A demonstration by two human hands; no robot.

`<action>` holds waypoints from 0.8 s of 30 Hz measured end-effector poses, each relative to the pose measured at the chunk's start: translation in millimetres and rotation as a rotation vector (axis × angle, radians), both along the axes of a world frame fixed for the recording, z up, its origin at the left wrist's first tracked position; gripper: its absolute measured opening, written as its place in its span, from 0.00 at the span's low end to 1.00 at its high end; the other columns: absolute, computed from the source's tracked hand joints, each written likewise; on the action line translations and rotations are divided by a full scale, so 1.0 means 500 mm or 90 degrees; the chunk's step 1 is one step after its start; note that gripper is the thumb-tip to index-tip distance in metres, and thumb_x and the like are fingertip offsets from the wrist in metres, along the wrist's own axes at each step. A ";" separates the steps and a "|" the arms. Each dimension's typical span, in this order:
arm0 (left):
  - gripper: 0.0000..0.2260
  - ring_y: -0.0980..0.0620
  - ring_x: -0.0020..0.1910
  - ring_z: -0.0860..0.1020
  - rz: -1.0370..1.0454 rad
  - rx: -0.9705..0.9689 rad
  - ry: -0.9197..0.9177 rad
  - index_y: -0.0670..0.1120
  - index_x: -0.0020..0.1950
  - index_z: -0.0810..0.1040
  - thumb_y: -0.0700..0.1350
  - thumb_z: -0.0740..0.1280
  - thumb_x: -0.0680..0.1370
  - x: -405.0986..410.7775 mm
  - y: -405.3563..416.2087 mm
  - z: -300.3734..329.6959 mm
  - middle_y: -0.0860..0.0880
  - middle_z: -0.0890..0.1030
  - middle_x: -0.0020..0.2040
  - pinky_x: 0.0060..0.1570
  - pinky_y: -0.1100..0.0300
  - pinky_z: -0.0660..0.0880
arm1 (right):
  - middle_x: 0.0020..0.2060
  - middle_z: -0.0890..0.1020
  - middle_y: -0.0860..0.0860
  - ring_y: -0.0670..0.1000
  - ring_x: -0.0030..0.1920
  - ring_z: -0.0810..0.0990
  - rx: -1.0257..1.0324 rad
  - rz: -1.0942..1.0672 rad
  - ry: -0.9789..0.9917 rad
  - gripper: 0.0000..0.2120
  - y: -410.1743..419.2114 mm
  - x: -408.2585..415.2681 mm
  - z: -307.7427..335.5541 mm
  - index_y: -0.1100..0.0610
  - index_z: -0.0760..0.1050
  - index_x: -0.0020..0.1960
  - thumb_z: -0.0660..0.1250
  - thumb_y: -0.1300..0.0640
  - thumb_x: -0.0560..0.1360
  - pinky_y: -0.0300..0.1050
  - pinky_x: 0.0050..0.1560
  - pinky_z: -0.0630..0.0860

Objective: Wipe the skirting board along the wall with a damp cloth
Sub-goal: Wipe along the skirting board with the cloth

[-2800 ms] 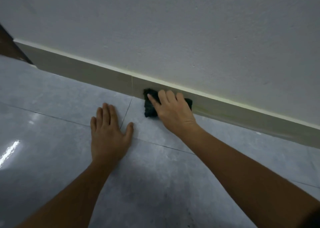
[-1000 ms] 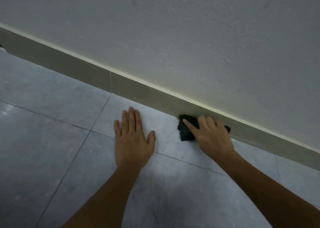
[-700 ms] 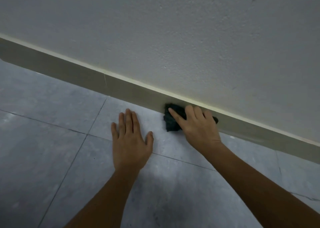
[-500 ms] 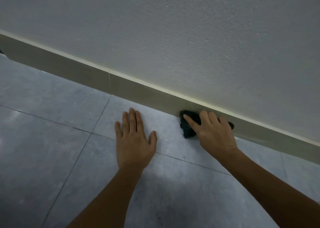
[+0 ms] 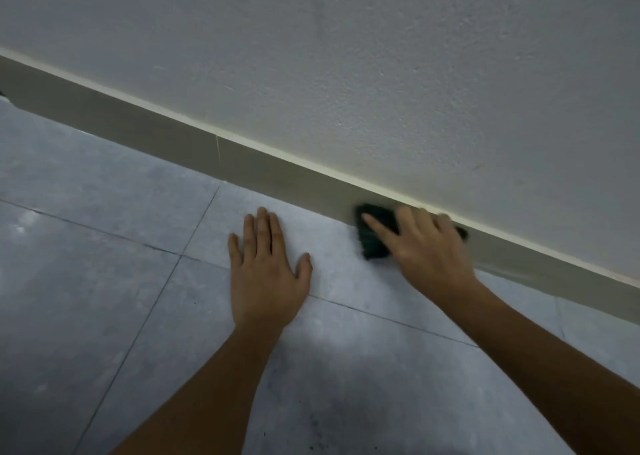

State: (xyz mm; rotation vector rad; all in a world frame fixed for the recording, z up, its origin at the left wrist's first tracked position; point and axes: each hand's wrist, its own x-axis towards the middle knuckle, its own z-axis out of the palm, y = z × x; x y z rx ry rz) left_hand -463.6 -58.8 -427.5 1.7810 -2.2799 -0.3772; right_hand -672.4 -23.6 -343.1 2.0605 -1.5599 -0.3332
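Observation:
A beige skirting board [image 5: 263, 169] runs diagonally along the foot of the wall, from upper left to lower right. My right hand [image 5: 422, 247] presses a dark green cloth [image 5: 372, 243] flat against the board, fingers spread over it; most of the cloth is hidden under the hand, and one end shows past the fingers on the right. My left hand [image 5: 266, 274] lies palm down on the grey floor tile, fingers apart, holding nothing, a short way left of the cloth.
A white textured wall [image 5: 381, 74] fills the upper half. Grey floor tiles [image 5: 104, 281] with dark grout lines cover the lower half. A vertical joint in the skirting board sits left of the hands. A dark edge shows at the far left.
My right hand has slid the cloth a little to the right along the skirting board since half a second ago. My left hand has stayed planted on the tile.

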 end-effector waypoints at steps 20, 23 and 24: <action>0.31 0.40 0.76 0.49 0.003 -0.024 -0.015 0.35 0.75 0.50 0.54 0.44 0.78 -0.026 0.021 0.005 0.36 0.51 0.76 0.73 0.45 0.46 | 0.37 0.74 0.59 0.56 0.33 0.70 -0.052 -0.117 -0.011 0.29 0.077 -0.078 0.007 0.51 0.73 0.66 0.65 0.66 0.66 0.47 0.33 0.69; 0.30 0.39 0.76 0.50 -0.021 -0.001 0.002 0.34 0.74 0.49 0.52 0.43 0.77 -0.092 0.058 0.010 0.35 0.51 0.76 0.72 0.46 0.44 | 0.38 0.74 0.59 0.56 0.34 0.71 -0.062 -0.102 -0.017 0.28 0.054 -0.060 0.003 0.51 0.71 0.67 0.59 0.66 0.68 0.47 0.34 0.69; 0.31 0.39 0.76 0.49 -0.042 0.006 0.009 0.35 0.74 0.46 0.53 0.43 0.77 -0.117 0.068 0.008 0.35 0.50 0.76 0.72 0.47 0.42 | 0.39 0.74 0.59 0.56 0.34 0.71 -0.042 -0.107 -0.014 0.29 0.054 -0.057 -0.014 0.51 0.71 0.67 0.59 0.65 0.68 0.47 0.33 0.69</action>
